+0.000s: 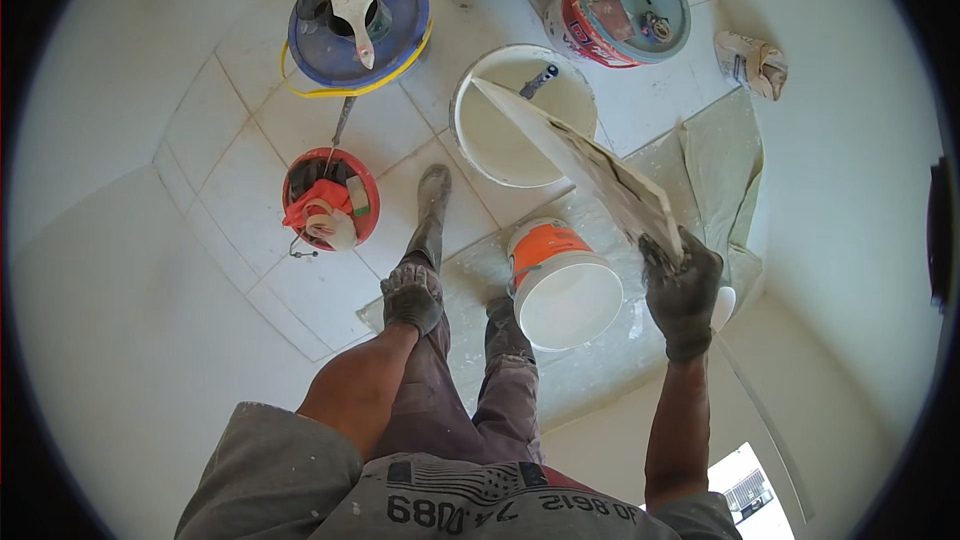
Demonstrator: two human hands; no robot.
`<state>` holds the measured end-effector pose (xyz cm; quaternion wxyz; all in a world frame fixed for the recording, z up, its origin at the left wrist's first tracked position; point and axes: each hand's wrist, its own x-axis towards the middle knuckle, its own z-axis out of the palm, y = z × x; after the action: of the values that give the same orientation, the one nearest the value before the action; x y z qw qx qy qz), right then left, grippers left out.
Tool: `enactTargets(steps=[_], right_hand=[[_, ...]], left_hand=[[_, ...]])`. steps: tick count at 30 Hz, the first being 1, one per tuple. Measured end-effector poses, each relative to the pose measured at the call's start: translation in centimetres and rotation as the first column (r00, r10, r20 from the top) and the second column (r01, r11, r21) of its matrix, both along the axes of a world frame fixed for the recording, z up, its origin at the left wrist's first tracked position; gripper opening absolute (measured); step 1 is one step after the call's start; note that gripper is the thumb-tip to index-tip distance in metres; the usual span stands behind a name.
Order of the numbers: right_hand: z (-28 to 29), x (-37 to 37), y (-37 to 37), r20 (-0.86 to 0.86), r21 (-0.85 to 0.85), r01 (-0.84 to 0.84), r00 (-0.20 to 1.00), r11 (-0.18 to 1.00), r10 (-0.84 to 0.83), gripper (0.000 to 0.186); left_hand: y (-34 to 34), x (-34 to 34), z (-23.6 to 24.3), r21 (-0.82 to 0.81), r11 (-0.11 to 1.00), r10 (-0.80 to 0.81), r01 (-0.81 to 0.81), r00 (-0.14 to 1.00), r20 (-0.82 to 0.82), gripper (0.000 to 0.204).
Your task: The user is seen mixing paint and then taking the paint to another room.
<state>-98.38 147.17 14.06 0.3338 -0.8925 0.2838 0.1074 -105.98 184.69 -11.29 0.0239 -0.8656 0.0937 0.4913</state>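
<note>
My right hand [682, 292], in a dark, stained work glove, is closed on the near end of a flat, pale, stained board [590, 165]. The board is tilted, and its far end reaches over a round tub of cream-white paint or filler [505, 135]. A tool with a dark blue handle [540, 81] leans inside that tub. My left hand [412, 298], gloved too, holds nothing; it rests over my left knee with the fingers laid on the leg. Between my right leg and the board, a white bucket with an orange band [570, 300] has its white round end toward me.
A blue-lidded bucket [345, 30] bears a wide brush [352, 10]. Nearby, a red bucket [368, 190] holds tape and tools. Far right, containers crowd a grey-lidded bucket [670, 35]; a crumpled paper bag [752, 64] lies by the wall. A drop sheet [660, 190] covers some floor tiles.
</note>
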Motion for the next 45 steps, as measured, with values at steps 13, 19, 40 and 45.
enactTargets(steps=[13, 19, 40, 45], right_hand=[[-1.3, -18.4, -2.8, 0.18, 0.306, 0.507, 0.8, 0.806, -0.572, 0.04], [-2.0, -22.6, -0.7, 0.218, 0.352, 0.634, 0.66, 0.689, -0.719, 0.039], [-8.9, -28.6, 3.9, -0.301, 0.822, 0.549, 0.192, -0.152, -0.934, 0.045], [-10.9, -30.4, 4.7, -0.342, 0.813, 0.561, 0.237, -0.159, -0.909, 0.049]], left_hand=[[-1.5, -2.8, 0.1, 0.017, 0.998, -0.062, 0.062, 0.998, 0.003, 0.071], [-1.2, -4.0, -0.3, 0.011, 0.996, -0.085, 0.085, 0.996, 0.012, 0.071], [-3.8, -4.2, 0.9, 0.068, 0.984, -0.167, 0.167, 0.986, 0.004, 0.071], [-4.7, -3.9, 2.2, 0.058, 0.983, -0.175, 0.175, 0.985, -0.001, 0.07]])
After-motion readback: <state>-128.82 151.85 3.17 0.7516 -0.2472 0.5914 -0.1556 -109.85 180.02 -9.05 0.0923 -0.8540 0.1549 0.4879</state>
